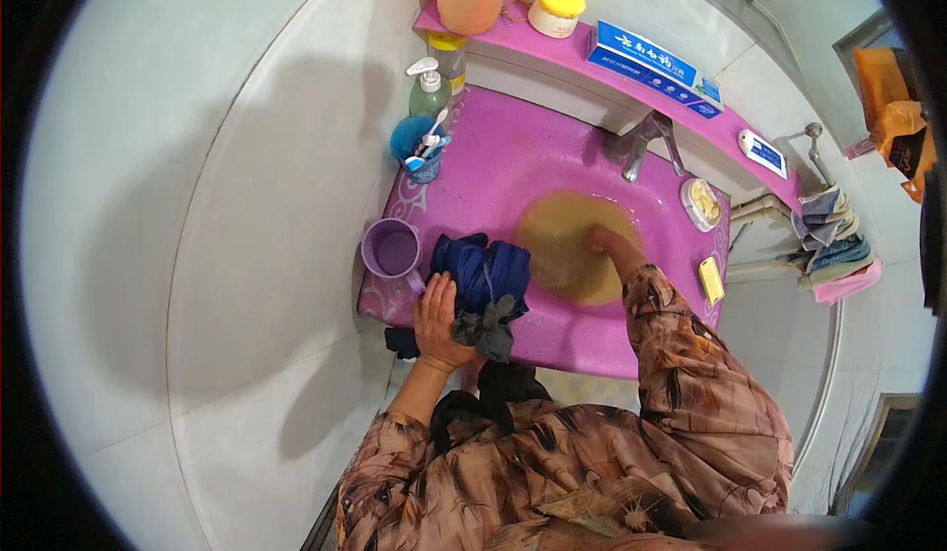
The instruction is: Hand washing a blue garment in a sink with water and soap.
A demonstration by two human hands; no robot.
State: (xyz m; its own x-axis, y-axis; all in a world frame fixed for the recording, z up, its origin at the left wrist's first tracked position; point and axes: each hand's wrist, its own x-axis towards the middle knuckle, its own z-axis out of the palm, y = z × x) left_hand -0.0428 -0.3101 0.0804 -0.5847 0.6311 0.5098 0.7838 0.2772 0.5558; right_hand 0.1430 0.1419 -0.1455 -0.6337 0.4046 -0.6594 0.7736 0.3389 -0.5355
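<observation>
My left hand (pixel 438 321) rests against a bundle of wet navy-blue cloth (pixel 473 273) on the left side of the pink washbasin (pixel 488 159). A small dark grey cloth (pixel 492 333) lies over the bundle's near end, beside my thumb. Whether the fingers grip the bundle or only press on it is not clear. My right hand (pixel 608 242) dips into murky brownish water (pixel 566 255) in the bowl. Its fingers are under the surface, so anything in them is hidden.
A purple mug (pixel 391 249) stands left of the bundle. Behind it are a blue toothbrush cup (pixel 422 155) and a pump bottle (pixel 430 92). The faucet (pixel 644 144) overhangs the bowl. Yellow soap (pixel 711 280) and a soap dish (pixel 701 204) sit right. A pink shelf (pixel 562 51) holds a toothpaste box (pixel 655 68).
</observation>
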